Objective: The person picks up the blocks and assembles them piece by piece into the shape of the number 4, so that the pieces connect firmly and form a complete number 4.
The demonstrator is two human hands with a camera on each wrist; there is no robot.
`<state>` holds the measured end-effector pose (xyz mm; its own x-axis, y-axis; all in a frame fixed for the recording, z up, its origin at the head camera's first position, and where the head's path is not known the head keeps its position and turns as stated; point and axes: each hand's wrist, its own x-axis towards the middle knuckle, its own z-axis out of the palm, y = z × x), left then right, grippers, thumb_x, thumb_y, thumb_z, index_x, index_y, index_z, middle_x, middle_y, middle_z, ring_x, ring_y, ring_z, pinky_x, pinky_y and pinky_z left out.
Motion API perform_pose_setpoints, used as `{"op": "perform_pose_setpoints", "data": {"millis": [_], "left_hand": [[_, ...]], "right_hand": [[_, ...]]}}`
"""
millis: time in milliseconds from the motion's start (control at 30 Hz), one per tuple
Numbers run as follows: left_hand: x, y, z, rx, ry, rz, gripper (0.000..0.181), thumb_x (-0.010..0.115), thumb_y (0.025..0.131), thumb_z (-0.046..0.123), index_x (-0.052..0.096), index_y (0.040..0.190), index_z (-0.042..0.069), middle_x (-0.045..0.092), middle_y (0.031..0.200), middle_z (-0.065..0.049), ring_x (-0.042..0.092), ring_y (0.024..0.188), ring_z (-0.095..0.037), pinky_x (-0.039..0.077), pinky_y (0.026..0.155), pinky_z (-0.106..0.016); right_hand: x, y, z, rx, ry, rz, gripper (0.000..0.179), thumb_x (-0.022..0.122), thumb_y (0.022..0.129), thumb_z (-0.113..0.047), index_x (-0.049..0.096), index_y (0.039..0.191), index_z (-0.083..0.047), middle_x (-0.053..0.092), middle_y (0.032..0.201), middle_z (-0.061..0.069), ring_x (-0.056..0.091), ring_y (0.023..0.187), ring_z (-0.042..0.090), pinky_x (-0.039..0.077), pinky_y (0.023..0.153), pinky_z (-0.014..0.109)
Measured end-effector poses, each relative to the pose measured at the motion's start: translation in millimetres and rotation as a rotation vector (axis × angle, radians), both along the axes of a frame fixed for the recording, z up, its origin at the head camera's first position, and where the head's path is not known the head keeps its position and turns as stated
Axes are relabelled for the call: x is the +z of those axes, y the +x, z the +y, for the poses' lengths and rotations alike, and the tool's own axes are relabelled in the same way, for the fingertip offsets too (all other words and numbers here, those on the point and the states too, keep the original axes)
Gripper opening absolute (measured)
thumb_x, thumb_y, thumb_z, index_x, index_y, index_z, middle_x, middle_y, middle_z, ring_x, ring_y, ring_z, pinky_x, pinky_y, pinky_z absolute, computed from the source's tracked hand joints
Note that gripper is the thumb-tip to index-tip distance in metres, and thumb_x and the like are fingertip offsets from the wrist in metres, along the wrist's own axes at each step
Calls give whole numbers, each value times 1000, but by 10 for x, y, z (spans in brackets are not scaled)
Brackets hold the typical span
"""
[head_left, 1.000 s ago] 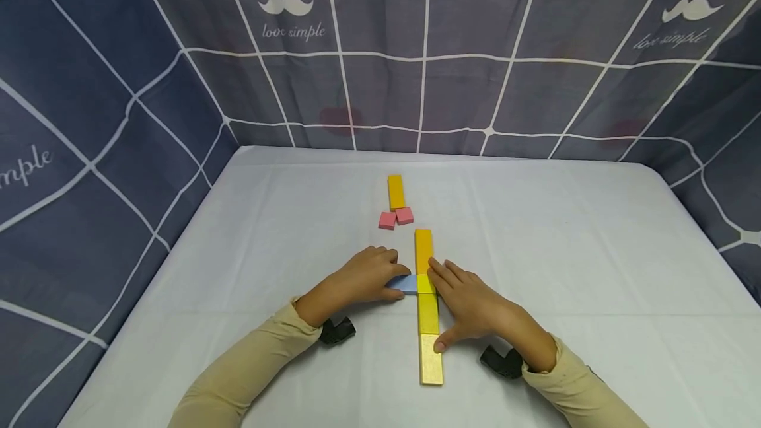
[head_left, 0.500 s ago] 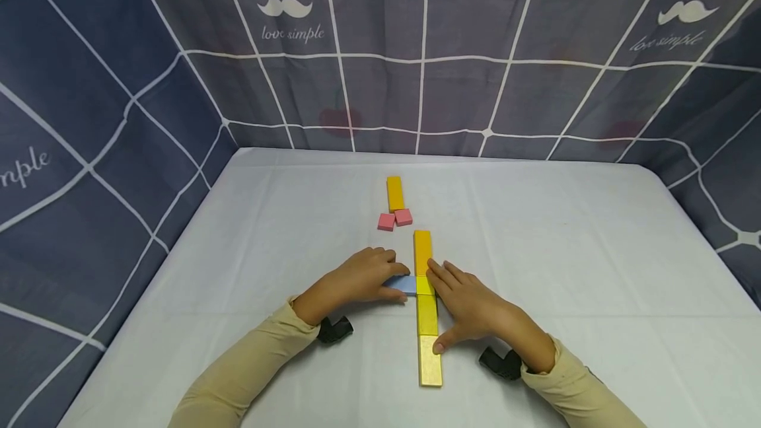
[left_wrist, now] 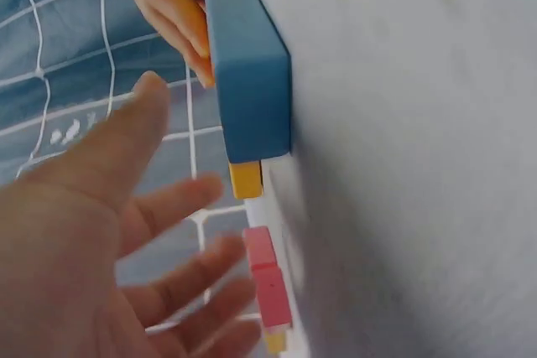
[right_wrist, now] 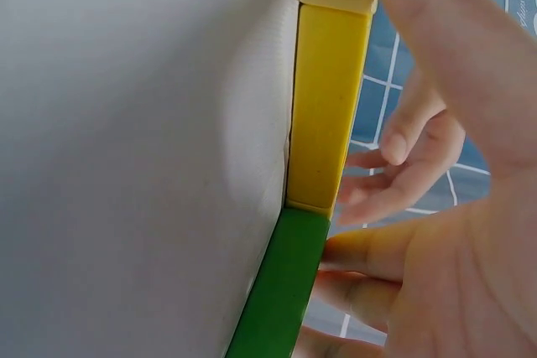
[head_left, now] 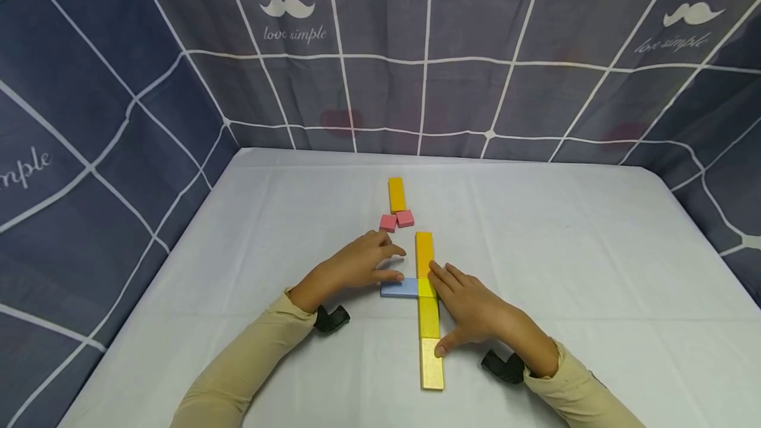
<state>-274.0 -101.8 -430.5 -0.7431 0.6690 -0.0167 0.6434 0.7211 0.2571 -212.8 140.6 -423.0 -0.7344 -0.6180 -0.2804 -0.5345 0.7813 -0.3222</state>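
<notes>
Fingers of the left hand (head_left: 357, 264) are spread and empty, just beside the blue block (head_left: 399, 289), which butts against the yellow row (head_left: 429, 317); those of the right hand (head_left: 475, 309) lie nearly straight along the row's other side, gripping nothing. Aligning blocks seems the step in hand; next calls for clearing the blue one without nudging it.

Flat on the white-covered table (head_left: 565, 249), well short of its far edge, four blocks lie end to end in a straight row pointing toward that edge: a pale gold block (head_left: 431, 372) nearest, then a yellow block (head_left: 429, 318), a small bright-yellow square (head_left: 423, 287) and an orange-yellow block (head_left: 424, 251). A blue block (head_left: 399, 288) butts against the square, pointing toward the table's left edge. I glimpse a green block (right_wrist: 281, 291) where the yellow one ends, mostly covered from above.
</notes>
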Motion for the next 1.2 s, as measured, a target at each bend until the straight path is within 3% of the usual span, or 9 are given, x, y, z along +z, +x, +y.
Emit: {"op": "perform_pose_setpoints", "data": {"millis": [133, 267, 367, 600, 833, 933, 1067, 1200], "left_hand": [[-23, -52, -54, 68, -2, -21, 60, 62, 87, 49, 51, 135, 14, 46, 140, -10, 42, 127, -28, 36, 108, -42], [-50, -92, -91, 105, -34, -18, 69, 60, 87, 50, 42, 142, 11, 30, 153, -14, 30, 139, -33, 28, 114, -48], [-77, -108, -107, 105, -67, 7, 72, 59, 88, 50, 39, 144, 9, 30, 153, -16, 31, 139, -35, 29, 113, -48], [-100, -118, -116, 131, -93, 107, 75, 62, 86, 50, 37, 145, 11, 47, 136, -13, 43, 125, -31, 36, 106, -44], [-102, -150, -141, 178, -31, 152, 79, 67, 85, 44, 29, 149, 16, 52, 118, -11, 48, 107, -25, 42, 94, -38], [-110, -174, -161, 196, -8, 126, 76, 67, 85, 42, 31, 148, 18, 49, 130, -12, 46, 117, -28, 40, 101, -41], [-122, -199, -184, 189, -43, 66, 73, 63, 88, 43, 30, 149, 18, 38, 149, -10, 35, 136, -32, 31, 111, -48], [-135, -215, -194, 162, -67, 62, 65, 60, 90, 40, 38, 145, 11, 41, 148, -9, 34, 137, -34, 29, 113, -48]], "right_hand": [[8, 3, 0, 1, 1, -2, 118, 77, 63, -61, 25, 147, 3, 14, 158, 18, 17, 143, 42, 26, 110, 59], [18, 7, 2, 0, -3, -3, 119, 77, 62, -61, 24, 147, 3, 14, 158, 19, 17, 143, 42, 26, 110, 60], [18, 11, 4, 0, -5, -9, 119, 77, 62, -61, 24, 147, 4, 14, 158, 19, 17, 143, 43, 26, 109, 60], [9, 9, -1, 4, -11, -6, 119, 76, 63, -61, 24, 147, 4, 14, 158, 19, 17, 143, 43, 26, 109, 60], [-8, 4, -7, 2, -15, -9, 119, 77, 62, -61, 25, 147, 4, 14, 158, 19, 17, 143, 43, 25, 110, 60], [-5, -1, -7, 1, -13, -13, 119, 77, 63, -61, 24, 147, 3, 14, 158, 19, 16, 144, 42, 24, 110, 60], [-3, -8, -6, -3, -10, -10, 118, 77, 63, -60, 24, 147, 3, 13, 158, 18, 16, 144, 42, 24, 110, 60], [-11, -8, -4, -1, -11, -8, 118, 77, 63, -60, 24, 147, 3, 13, 158, 18, 16, 144, 42, 24, 110, 60]]}}
